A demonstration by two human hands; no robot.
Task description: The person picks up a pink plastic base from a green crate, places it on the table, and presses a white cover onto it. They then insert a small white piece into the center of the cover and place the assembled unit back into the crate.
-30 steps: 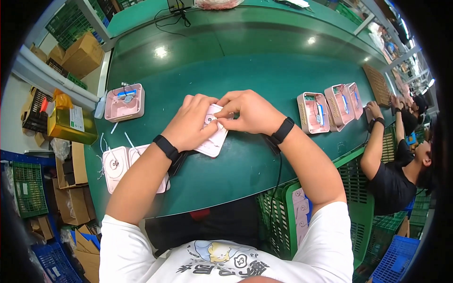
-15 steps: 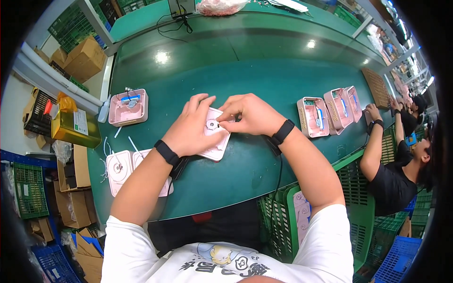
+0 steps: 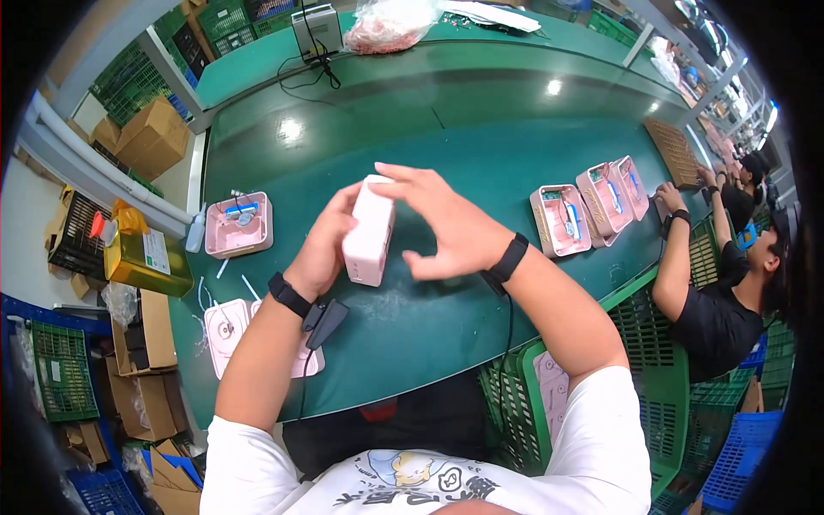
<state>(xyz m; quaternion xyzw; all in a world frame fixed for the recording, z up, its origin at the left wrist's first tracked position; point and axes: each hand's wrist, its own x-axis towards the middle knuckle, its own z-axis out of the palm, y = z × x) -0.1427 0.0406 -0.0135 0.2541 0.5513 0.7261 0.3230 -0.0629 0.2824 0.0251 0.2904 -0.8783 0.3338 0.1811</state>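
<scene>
A pale pink plastic box (image 3: 371,233) is tipped up on its narrow side, its smooth wall facing up. My left hand (image 3: 319,249) is closed round its left side. Curving over the far end, my right hand (image 3: 455,225) has its fingers apart; the fingertips are at the box's top edge and the thumb is clear of it. What the box holds is hidden. Left of my hands lies an open pink case (image 3: 238,251) with a blue cell and wires. Flat pink covers (image 3: 225,333) lie near my left forearm, one partly behind it.
Several open pink cases (image 3: 551,236) stand at the right, before a brown tray (image 3: 672,154). A yellow-green can (image 3: 142,266) is at the left edge. Green crates (image 3: 639,360) stand by my right arm. A co-worker's arm (image 3: 676,257) reaches the table at right.
The pink piece lay flat with a round part showing; now a box stands on its side in my left hand. My right hand's pinch has opened and its fingers are spread.
</scene>
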